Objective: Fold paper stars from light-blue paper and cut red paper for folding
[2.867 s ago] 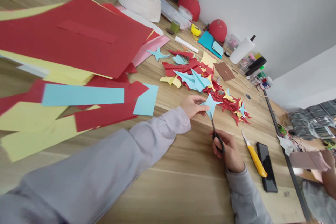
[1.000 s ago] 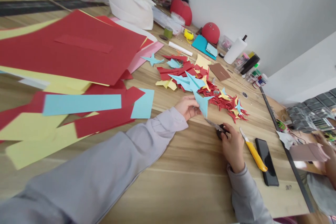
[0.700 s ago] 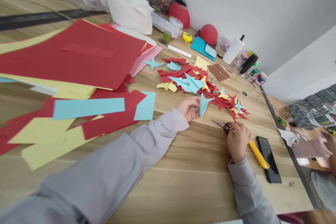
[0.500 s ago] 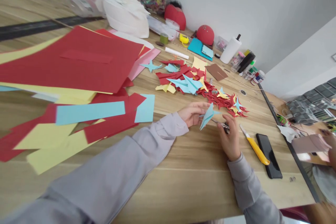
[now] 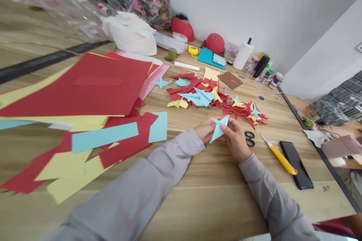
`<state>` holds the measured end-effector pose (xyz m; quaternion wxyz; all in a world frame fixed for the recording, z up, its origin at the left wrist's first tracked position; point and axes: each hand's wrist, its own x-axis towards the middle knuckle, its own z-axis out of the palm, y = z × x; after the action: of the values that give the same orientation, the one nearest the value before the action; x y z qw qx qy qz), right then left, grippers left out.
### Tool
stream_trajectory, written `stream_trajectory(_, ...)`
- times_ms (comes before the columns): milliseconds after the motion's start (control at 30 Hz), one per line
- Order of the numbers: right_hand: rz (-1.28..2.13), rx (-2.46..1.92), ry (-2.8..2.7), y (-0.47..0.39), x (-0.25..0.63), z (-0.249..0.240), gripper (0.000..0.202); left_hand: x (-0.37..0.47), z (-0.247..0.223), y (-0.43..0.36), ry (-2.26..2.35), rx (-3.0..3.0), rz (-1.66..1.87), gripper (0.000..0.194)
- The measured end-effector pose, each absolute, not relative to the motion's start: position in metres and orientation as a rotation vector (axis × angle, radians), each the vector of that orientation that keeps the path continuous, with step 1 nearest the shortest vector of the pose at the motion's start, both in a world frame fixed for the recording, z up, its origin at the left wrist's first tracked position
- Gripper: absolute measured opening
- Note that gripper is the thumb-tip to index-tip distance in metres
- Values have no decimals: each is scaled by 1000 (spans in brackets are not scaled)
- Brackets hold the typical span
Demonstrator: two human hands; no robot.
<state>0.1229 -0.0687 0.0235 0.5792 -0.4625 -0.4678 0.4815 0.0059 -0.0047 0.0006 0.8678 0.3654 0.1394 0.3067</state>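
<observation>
A light-blue folded paper piece with pointed tips is held between my two hands, just above the table. My left hand grips it from the left, its fingers partly behind the paper. From the other side, my right hand pinches it, thumb on the front face. Black-handled scissors lie on the table right beside my right hand, their blades hidden by it. Beyond my hands spreads a pile of red folded paper pieces with blue and yellow ones among them.
Red sheets and coloured paper strips cover the left. A yellow utility knife and black phone lie at right. Along the wall stand red pincushions, a white roll and small jars.
My right hand has let go of the scissors, which now lie on the table, and has taken hold of the blue paper piece. The camera view has shifted slightly.
</observation>
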Motion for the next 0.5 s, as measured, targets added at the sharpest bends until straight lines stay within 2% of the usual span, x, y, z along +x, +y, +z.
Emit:
stream_trajectory(100,1127,-1068,-1047,-70,122,21,28,8,0,-6,387,809,690,50)
stream_trajectory(233,943,-1074,-1036,-69,125,14,21,12,-1,-6,483,848,815,45)
stream_trajectory(333,834,-1126,-950,-66,130,8,23,11,2,-3,512,788,910,41)
stream_trajectory(500,835,-1212,-893,-62,137,1,30,8,4,-2,563,848,906,40)
